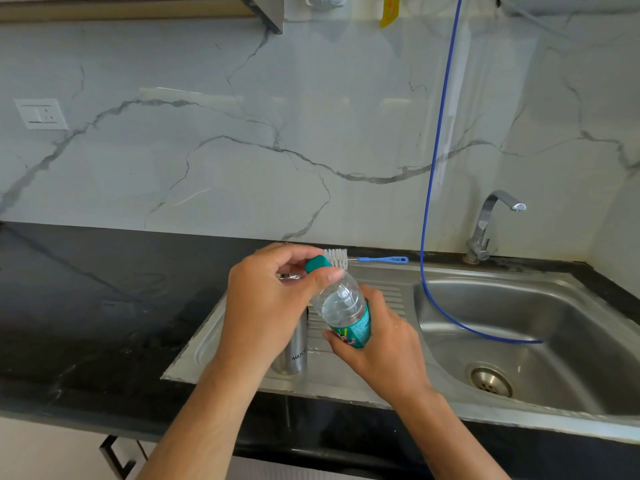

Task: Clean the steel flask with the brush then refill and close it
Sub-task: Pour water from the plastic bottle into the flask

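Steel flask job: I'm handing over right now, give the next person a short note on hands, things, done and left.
Left hand: fingers pinch the teal cap of the plastic water bottle.
Right hand: grips that bottle's lower body, tilted over the drainboard.
Steel flask: upright on the drainboard, mostly behind the left hand; its mouth is hidden.
Brush: lying at the sink's back edge, untouched.
Whether the flask is scrubbed, cannot tell.
Left: uncap the bottle, fill the flask, close it.

1. The sink (519, 306) was bare grey steel.
2. Left of the sink, the bench (86, 306) was black.
3. Behind the sink, the brush (367, 258) had white bristles and a blue handle.
4. Beside the sink's bowl, the bottle (346, 310) wore a teal cap and label.
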A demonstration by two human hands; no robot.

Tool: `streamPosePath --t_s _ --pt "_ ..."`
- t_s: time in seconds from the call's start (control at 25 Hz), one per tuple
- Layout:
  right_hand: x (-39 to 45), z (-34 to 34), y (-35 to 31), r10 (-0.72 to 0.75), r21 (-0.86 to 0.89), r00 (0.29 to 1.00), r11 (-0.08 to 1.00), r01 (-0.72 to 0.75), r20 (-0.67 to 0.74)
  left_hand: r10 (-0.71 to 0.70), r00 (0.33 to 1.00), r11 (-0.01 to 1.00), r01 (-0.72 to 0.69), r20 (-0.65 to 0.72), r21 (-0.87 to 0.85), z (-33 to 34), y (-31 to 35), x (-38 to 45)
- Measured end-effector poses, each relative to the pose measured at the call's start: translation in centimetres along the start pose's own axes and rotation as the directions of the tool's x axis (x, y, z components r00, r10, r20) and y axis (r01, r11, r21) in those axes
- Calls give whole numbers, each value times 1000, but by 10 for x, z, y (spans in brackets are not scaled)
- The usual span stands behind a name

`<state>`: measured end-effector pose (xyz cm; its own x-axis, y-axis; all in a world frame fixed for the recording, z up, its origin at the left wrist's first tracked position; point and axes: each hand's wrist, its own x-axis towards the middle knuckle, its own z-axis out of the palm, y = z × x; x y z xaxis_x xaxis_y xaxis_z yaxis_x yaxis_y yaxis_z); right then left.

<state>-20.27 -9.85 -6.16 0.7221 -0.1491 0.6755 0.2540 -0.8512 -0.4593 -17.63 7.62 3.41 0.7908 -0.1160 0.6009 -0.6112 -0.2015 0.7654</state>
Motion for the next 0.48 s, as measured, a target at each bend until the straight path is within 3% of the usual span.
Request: streamPosePath --t_s 0.16,0.36,0.48 --pt "1 -1 3 16 53 1000 998 -17 21 37 972 997 -19 233 -76 -6 2 0" --pt "1 -1 1 -20 30 1000 999 19 8 83 995 995 -80 50 -65 0 0 -2" --pt "4 -8 3 -41 172 995 985 25 91 137 987 984 -127 79 -124 -2 0 -3"
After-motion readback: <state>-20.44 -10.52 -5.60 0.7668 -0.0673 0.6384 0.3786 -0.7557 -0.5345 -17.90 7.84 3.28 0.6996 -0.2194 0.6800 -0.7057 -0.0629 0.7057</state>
